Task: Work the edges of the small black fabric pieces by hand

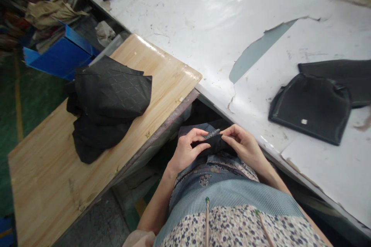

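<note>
Above my lap, a small piece of black material is held between my two hands. My left hand grips its left end, with thumb and fingers closed around the edge. At the right end my right hand pinches the upper corner between thumb and fingertips. The lower part of the piece lies against my patterned apron, and its full shape is hidden by folds and fingers. Both hands are just off the edge of the white table.
A wooden board on my left carries a heap of black quilted fabric. On the white table, right, lie dark padded pieces. The table covering has a torn patch. A blue box stands beyond the board.
</note>
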`<state>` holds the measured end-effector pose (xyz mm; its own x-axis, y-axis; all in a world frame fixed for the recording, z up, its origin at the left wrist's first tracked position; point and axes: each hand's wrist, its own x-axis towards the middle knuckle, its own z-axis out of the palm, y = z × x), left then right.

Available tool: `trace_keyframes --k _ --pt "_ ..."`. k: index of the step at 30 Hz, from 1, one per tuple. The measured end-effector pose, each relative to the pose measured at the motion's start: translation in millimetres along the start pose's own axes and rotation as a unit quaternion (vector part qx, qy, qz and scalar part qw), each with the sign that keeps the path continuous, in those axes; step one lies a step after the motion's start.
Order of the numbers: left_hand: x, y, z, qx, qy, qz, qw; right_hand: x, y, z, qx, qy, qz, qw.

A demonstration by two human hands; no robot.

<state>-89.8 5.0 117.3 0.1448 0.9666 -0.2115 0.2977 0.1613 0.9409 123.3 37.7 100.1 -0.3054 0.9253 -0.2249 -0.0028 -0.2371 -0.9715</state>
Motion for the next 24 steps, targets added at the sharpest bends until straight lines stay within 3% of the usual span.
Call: trace_keyframes --k 9,16,24 --pt "6 15 4.3 0.106 -0.029 0.033 0.993 0 -6 19 -0.080 -0.018 -0.042 0.996" --pt "9 9 -2.0 -0.055 0.026 -0.048 0.997 0 -1 4 -0.132 -0.060 -0.074 0.987" --pt "10 -1 -1.6 -0.146 0.006 -0.071 0.987 -2 9 1 -0.139 -0.042 -0.090 0.985"
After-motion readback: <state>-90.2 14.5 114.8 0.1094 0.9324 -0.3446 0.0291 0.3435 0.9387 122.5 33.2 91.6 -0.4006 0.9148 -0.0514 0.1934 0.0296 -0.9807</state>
